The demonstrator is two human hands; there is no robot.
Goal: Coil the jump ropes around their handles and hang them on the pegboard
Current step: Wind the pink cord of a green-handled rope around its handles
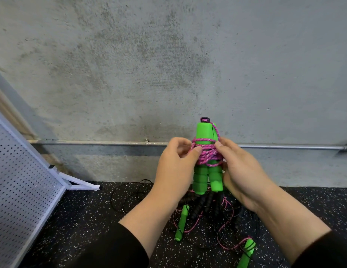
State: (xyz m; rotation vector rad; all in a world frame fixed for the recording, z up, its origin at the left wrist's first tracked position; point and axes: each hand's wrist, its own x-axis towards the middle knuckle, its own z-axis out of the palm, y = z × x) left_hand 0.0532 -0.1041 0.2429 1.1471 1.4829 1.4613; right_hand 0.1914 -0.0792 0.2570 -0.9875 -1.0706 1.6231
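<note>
**Sam:** What do you see from the head camera?

**Mia:** Two bright green foam handles [206,151] held side by side, standing up tall. Their long way runs up and down. A pink speckled cord [207,154] is wound around their middle in a fat bunch.

**Sam:** Who holds them?

**Mia:** Both hands. The left hand [175,167] is on the left side of the bunch, with its fingers curled and its thumb pressing on the cord. The right hand [239,171] is on the right side, fingers wrapped behind and thumb on the cord too. Both are clamped on the bundle, so both are equally close.

**Sam:** Where does it go?

**Mia:** I think onto the white metal pegboard with little holes [23,180]. It leans far off to the left and lower down, well apart from the bundle. The left hand is on that side. I can't see any hooks on it.

**Sam:** How many things are there?

**Mia:** Two hands. Two green handles held up. Two more loose green handles [181,223] lie on the black speckled rubber floor [87,219], with more pink cord. There are also thin black cords [130,196] and black ridged handles [205,202] in a tangle. I can't count those.
</note>
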